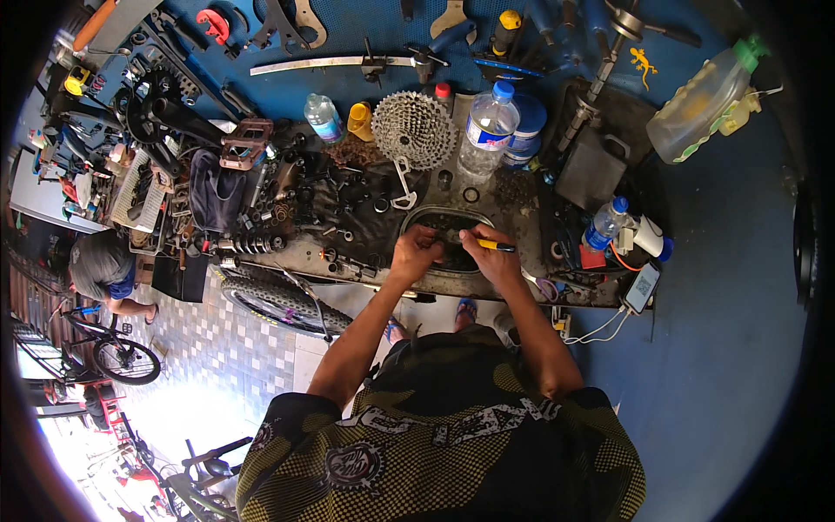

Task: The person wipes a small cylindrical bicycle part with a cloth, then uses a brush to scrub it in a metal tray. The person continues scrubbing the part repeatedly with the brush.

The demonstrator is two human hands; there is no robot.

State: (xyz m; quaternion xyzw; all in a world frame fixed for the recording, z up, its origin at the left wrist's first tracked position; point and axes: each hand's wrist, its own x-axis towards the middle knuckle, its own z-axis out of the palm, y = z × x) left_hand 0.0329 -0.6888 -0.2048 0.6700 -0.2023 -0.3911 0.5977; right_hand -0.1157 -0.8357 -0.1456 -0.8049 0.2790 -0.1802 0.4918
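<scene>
Both my hands are over a dark oval metal tray on the workbench. Held in my right hand is a slim tool with a yellow and black handle; its working end is hidden by my fingers. My left hand faces it across the tray, fingers pinched together on something too small to make out. Just beyond the tray lie a dark ring and a pale metal cage plate. A large bicycle cassette stands behind them.
Clear bottles and blue tubs stand at the back. Loose small parts cover the bench's left side. To the right, a phone with a white cable sits at the edge. A bicycle wheel leans below left; a person is farther left.
</scene>
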